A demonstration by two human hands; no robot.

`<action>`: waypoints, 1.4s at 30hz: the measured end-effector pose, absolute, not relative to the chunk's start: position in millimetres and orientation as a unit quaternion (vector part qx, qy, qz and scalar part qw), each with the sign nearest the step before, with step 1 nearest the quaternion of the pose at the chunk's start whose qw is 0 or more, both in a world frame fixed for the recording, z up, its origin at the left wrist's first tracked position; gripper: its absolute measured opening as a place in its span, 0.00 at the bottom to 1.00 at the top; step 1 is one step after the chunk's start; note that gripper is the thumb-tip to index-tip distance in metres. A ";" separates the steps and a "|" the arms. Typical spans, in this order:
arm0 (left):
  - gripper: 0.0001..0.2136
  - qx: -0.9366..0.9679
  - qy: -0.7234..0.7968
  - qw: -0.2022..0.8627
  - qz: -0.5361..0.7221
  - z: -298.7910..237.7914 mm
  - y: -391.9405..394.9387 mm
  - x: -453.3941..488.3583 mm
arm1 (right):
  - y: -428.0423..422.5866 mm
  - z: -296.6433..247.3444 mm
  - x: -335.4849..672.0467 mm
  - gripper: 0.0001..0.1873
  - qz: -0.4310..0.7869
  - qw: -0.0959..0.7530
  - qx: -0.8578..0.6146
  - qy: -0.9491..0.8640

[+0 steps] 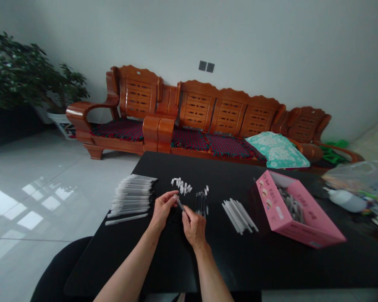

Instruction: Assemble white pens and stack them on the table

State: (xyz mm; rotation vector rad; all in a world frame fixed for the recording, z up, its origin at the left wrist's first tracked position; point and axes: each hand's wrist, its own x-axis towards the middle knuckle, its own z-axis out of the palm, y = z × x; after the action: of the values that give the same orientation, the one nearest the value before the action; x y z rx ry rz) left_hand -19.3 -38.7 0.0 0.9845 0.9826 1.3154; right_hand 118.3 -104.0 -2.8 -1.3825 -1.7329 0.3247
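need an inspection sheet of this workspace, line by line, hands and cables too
surface: black table, flat
job's things: tube in hand; tube row left; white pieces beyond the hands; thin sticks, loose tubes and pink box right
clutter: plastic bag, white bottle at right; other items there blurred
hands: left hand grips the tube's far end, right hand its near end
cables: nothing seen
surroundings: wooden sofa, cushion, plant, wall sockets

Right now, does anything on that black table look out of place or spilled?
Nothing looks spilled. The small white pieces near the left hand look untidy, pointing various ways, while the pale tubes farther left lie in a fairly neat row.
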 end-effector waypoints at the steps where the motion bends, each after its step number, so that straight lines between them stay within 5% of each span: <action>1: 0.19 0.420 0.419 0.576 0.562 0.4 -39.1 -18.8 | -103.9 -2.7 118.3 0.17 0.137 0.444 -0.553 -0.692; 15: 0.18 0.425 0.460 0.482 0.612 15.7 -55.3 -3.9 | -105.8 6.8 115.0 0.15 0.164 0.469 -0.535 -0.684; 27: 0.18 0.451 0.427 0.503 0.601 17.7 -57.3 -5.3 | -101.5 0.1 121.0 0.20 0.509 0.522 -0.474 -0.494; 37: 0.24 0.421 0.386 0.582 0.580 17.3 -57.9 -22.3 | -96.0 9.8 122.9 0.18 0.486 0.503 -0.486 -0.524; 42: 0.19 0.426 0.391 0.590 0.563 17.4 -58.7 -37.2 | -97.5 13.9 115.9 0.18 0.446 0.488 -0.495 -0.564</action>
State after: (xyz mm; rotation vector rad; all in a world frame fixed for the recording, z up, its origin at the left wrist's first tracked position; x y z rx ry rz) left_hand -37.2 -58.7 17.4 0.9924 0.9094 1.3115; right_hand 115.9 -97.5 13.9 -1.2025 -1.3712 1.0840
